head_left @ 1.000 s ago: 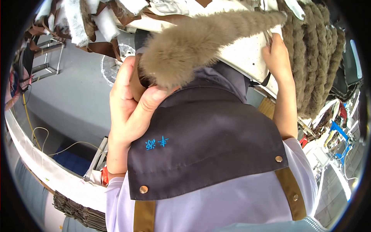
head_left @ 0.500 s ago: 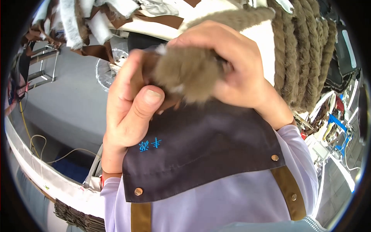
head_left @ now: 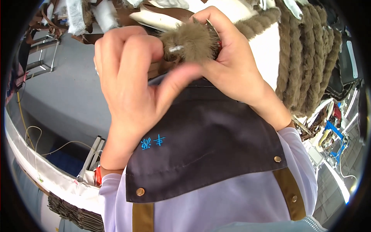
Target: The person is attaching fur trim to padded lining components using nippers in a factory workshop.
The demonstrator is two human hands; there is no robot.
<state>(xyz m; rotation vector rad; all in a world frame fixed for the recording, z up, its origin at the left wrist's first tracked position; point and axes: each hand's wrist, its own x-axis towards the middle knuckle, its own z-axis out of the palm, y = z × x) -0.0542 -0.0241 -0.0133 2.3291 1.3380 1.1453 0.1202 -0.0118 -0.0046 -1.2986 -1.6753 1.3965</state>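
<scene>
"Where is the fur?"

"The fluffy, grey-brown fur piece [head_left: 193, 42] is up between the hands, in front of the white, flat bench's [head_left: 266, 54] near edge and above the dark, smooth cloth apron [head_left: 208, 131]."

"And the hands?"

"The right hand [head_left: 232, 58] grasps the fur's right side, with a slim, shiny metal sliver [head_left: 211, 25] showing by its fingers; what that belongs to, I can't tell. The left hand [head_left: 127, 69] is curled against the left end, thumb stretched below. The thumb is blurred, so I can't say whether it pinches."

"How would you handle it well?"

"I'd keep the right grip steady and let the left fingertips do the fine work, near the small, white patch [head_left: 176, 48]. Part the pile first, since it could hide an edge. Mind that metal near the fingers."

"Anything close by?"

"Thick, ribbed brown fur ropes [head_left: 309, 58] hang along the bench's right edge."
</scene>
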